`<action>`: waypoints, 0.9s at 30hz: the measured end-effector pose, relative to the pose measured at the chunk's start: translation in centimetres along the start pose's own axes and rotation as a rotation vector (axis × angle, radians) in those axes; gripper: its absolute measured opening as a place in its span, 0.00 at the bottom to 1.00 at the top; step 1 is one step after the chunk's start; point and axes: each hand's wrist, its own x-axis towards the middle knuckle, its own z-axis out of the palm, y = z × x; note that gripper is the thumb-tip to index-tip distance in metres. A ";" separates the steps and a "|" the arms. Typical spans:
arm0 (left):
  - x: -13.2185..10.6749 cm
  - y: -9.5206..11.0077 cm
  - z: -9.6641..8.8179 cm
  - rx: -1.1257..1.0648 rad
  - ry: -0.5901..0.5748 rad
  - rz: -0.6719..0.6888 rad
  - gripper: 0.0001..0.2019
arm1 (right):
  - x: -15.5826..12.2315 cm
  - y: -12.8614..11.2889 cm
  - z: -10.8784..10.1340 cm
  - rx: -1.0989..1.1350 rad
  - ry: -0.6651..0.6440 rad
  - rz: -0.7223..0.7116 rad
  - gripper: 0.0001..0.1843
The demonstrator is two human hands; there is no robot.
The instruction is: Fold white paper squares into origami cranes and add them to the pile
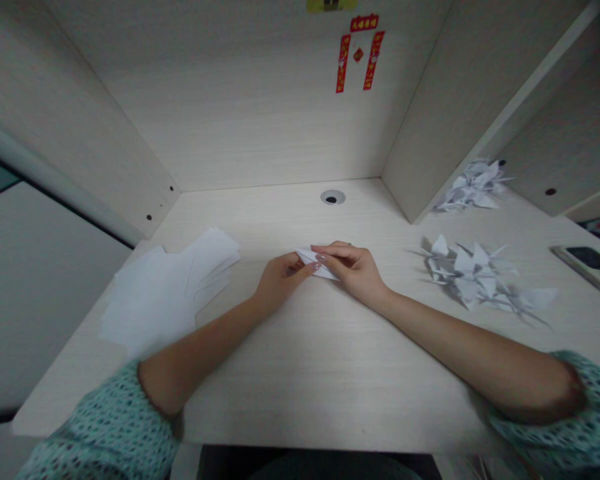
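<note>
A small folded piece of white paper lies on the pale wooden desk at its middle. My left hand pinches the paper's left part with curled fingers. My right hand presses on it from the right, fingers together and laid across the fold. Most of the paper is hidden under the two hands.
A loose stack of white paper sheets lies at the left. Folded paper cranes lie at the right, and more cranes sit in the side shelf. A phone rests at the far right. A cable hole is at the back.
</note>
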 end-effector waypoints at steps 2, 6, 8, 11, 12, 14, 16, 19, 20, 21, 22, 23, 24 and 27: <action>0.0 -0.1 0.0 0.021 0.012 -0.008 0.17 | 0.0 0.0 0.0 -0.018 -0.016 -0.017 0.12; 0.0 -0.2 0.1 0.027 0.010 -0.001 0.17 | -0.1 0.1 0.1 -0.043 -0.009 -0.050 0.14; 0.0 -0.2 0.0 0.035 0.015 0.000 0.17 | -0.1 0.1 0.1 -0.065 -0.007 -0.069 0.15; 0.0 -0.1 0.0 0.015 0.039 0.000 0.17 | -0.1 0.1 0.2 -0.084 -0.002 -0.087 0.16; 0.1 -0.1 0.0 -0.007 0.053 0.002 0.17 | -0.1 0.1 0.2 -0.082 -0.006 -0.085 0.16; 0.2 -0.2 0.0 -0.056 0.085 0.007 0.16 | -0.1 0.1 0.2 -0.074 -0.022 -0.066 0.17; 0.3 -0.3 0.0 -0.094 0.109 0.013 0.16 | -0.2 0.3 0.3 -0.064 -0.042 -0.038 0.17; 0.4 -0.4 -0.1 -0.135 0.128 0.009 0.16 | -0.2 0.6 0.3 -0.032 -0.045 0.007 0.18; 0.4 -0.4 -0.1 -0.147 0.136 0.007 0.16 | -0.2 0.7 0.3 -0.026 -0.044 0.016 0.18; 0.4 -0.3 -0.1 -0.155 0.146 0.004 0.16 | -0.2 0.8 0.3 -0.026 -0.047 0.022 0.18; 0.4 -0.2 -0.1 -0.158 0.160 0.001 0.16 | -0.1 0.8 0.4 -0.032 -0.055 0.025 0.17; 0.4 -0.2 -0.1 -0.158 0.172 -0.002 0.16 | -0.1 0.8 0.4 -0.041 -0.064 0.024 0.15; 0.4 -0.1 -0.2 -0.158 0.183 -0.004 0.16 | -0.1 0.8 0.4 -0.052 -0.072 0.023 0.14; 0.4 0.0 -0.2 -0.176 0.185 0.003 0.14 | 0.0 0.7 0.5 -0.072 -0.082 0.024 0.15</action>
